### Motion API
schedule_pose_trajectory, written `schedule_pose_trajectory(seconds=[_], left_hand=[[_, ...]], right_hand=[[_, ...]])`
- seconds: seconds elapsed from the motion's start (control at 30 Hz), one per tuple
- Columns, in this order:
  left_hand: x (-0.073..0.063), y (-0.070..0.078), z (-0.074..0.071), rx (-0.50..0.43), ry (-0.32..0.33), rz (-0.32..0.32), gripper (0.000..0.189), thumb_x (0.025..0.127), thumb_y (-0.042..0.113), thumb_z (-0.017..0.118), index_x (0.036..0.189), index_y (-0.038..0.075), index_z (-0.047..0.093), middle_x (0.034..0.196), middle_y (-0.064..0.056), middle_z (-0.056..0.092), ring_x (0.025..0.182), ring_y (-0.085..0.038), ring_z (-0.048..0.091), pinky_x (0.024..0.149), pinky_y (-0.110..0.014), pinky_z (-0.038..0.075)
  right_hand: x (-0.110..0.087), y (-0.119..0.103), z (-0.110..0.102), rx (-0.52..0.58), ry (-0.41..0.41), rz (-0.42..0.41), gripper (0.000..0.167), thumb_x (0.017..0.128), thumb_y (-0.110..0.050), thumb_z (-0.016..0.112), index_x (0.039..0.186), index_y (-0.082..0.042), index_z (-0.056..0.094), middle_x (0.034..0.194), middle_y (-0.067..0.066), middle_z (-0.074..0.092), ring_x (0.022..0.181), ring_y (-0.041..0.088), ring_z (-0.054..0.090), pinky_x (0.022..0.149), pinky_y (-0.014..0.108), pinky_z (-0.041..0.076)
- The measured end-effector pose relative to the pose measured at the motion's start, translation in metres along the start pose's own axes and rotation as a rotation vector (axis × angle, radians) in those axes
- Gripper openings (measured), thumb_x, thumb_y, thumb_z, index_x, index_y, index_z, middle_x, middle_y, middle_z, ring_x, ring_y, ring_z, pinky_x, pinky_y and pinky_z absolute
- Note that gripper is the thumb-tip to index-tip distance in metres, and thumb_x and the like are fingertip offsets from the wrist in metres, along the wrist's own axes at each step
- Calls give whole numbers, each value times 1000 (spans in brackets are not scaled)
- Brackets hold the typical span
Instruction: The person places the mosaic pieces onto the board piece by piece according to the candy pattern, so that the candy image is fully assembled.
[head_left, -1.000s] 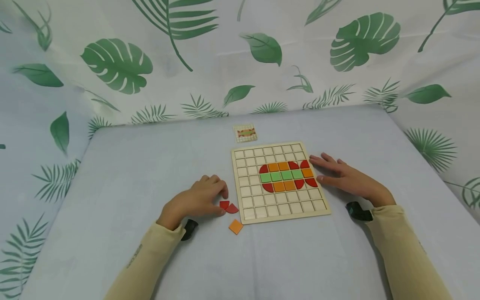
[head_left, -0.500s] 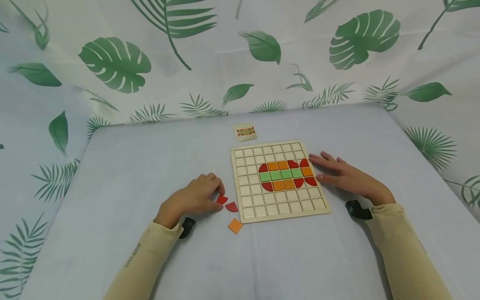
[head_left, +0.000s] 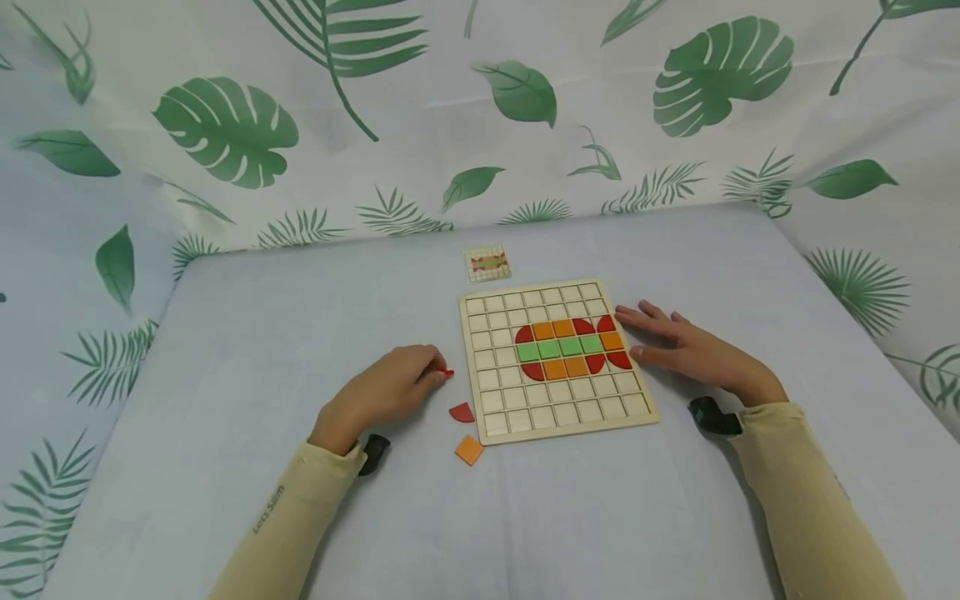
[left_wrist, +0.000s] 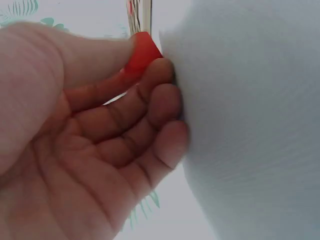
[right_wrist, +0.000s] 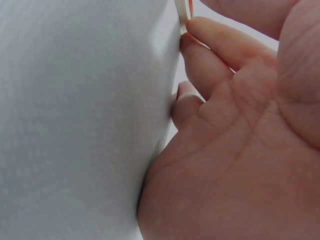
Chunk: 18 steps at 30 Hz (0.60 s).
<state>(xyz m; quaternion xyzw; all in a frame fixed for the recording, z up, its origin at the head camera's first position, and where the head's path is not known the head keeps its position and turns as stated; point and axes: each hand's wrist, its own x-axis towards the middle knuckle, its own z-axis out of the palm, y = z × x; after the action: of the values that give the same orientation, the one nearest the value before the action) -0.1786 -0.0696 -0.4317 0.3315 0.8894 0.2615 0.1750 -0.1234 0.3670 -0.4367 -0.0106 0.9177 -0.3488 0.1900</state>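
Between thumb and fingers my left hand [head_left: 390,382] pinches a red quarter-circle tile [left_wrist: 144,54], mostly covered in the head view. That hand is just left of the wooden grid board [head_left: 517,412]. My right hand [head_left: 693,350] rests at the board's right edge, fingers extended, fingertips right at the rim. On the board lies a pattern: a row of green square tiles [head_left: 571,345], orange square tiles [head_left: 554,369] above and below, and red quarter-circle tiles [head_left: 532,372] at the corners. A loose red quarter-circle tile [head_left: 462,412] and an orange square tile [head_left: 469,450] lie left of the board.
A small pattern card [head_left: 486,263] with a similar coloured design lies behind the board. The table [head_left: 300,292] has a pale cloth, and a leaf-printed curtain [head_left: 420,108] stands along its back and sides. Black wrist devices [head_left: 714,416] sit under both wrists.
My left hand has drawn one red quarter-circle tile away from the other, picked it up in a pinch and shifted slightly forward. The right hand stays at the board's edge.
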Motion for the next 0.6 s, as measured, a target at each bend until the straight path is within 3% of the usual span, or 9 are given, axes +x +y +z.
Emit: schedule_pose_trajectory(seconds=[0.17, 0.43, 0.6], left_hand=[[3, -4, -2, -36, 57, 13, 11, 109, 9, 61, 109, 5, 72, 99, 0, 71, 87, -16, 61, 84, -36, 52], [10, -13, -10, -254, 72, -8, 12, 108, 14, 64, 106, 10, 76, 92, 3, 73, 85, -16, 64, 84, -37, 52], [18, -10, -14, -333, 146, -34, 10, 108, 13, 65, 108, 7, 73, 90, 0, 76, 82, -17, 70, 83, -38, 54]], right_hand=[[1, -1, -2, 3, -1, -5, 77, 106, -41, 67, 170, -20, 30, 176, 25, 2, 157, 56, -15, 115, 81, 0], [2, 2, 2, 21, -4, -8, 77, 105, -41, 68, 170, -20, 32, 176, 25, 2, 157, 55, -15, 116, 81, 0], [1, 2, 1, 17, 1, -29, 77, 105, -38, 68, 170, -18, 32, 176, 25, 4, 159, 52, -12, 119, 77, -2]])
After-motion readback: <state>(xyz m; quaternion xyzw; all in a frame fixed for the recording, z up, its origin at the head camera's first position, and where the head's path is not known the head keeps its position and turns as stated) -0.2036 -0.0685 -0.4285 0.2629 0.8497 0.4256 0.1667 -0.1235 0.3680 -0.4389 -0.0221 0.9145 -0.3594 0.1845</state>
